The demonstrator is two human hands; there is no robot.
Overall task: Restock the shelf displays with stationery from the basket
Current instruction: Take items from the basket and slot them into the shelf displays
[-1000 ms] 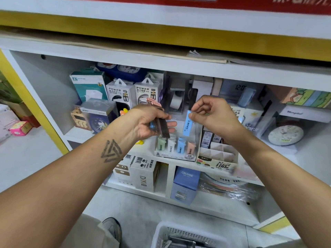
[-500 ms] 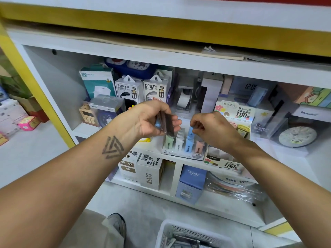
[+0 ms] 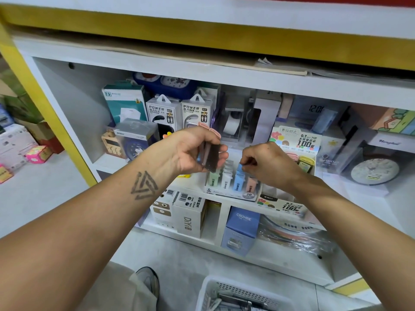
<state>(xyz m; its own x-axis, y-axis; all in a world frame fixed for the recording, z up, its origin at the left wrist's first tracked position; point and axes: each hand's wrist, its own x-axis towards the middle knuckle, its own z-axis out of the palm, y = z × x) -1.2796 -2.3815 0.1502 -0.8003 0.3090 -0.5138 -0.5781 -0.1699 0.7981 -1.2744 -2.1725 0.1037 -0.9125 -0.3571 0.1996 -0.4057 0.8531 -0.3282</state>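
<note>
The left hand (image 3: 193,151) is curled round a small stack of flat, dark, slim stationery packs (image 3: 210,157), thumb on the near face and fingers behind; their long axis runs nearly upright, tops tipped slightly toward 11 o'clock, with pink ends showing above the knuckles. At 3 o'clock from it, close but apart, the right hand (image 3: 269,164) has its fingers bent in, pinching the top of a light blue slim pack (image 3: 239,179) that stands upright, long axis vertical, in the clear plastic display tray (image 3: 231,194) on the white middle shelf (image 3: 112,161). In that tray the blue pack stands in a row: a green one at 9 o'clock, a white one between, a pink one at 3 o'clock. Just beside the tray at 3 o'clock sits a white cardboard display box of pencil leads marked 100 (image 3: 289,206). At 6 o'clock, on the floor, the rim of a white perforated plastic basket (image 3: 208,288) shows, with more packs inside.
</note>
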